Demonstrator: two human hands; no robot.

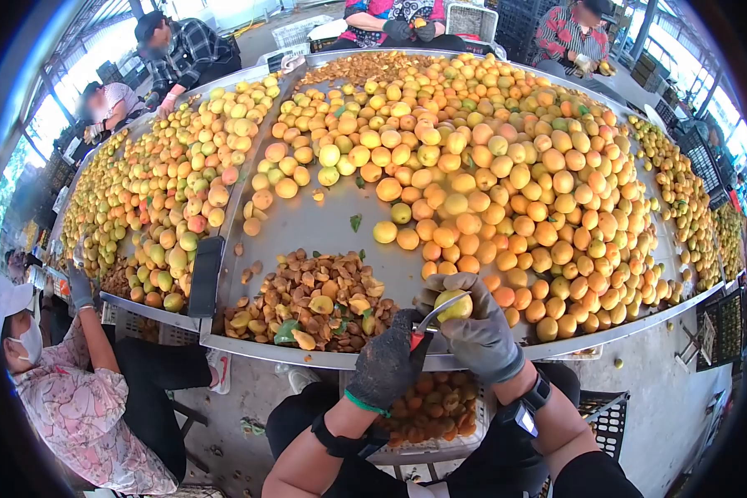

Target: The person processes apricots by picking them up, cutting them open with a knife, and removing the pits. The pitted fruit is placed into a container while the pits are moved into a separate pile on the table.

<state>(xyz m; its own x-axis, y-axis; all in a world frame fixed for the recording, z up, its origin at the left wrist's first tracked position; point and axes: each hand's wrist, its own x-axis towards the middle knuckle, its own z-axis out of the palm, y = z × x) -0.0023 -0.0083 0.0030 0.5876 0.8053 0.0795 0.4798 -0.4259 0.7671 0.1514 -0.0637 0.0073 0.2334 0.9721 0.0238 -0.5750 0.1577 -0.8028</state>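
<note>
Fingers of your right hand [477, 332] closed round one yellow apricot [455, 305] over the table's [307, 224] near edge; your left hand [386, 361] gripped a knife [428, 319], blade touching the apricot. Pit pile [315, 303] just beside.

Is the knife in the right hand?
No, the left hand grips the knife, its blade against the apricot held in the right hand.
</note>
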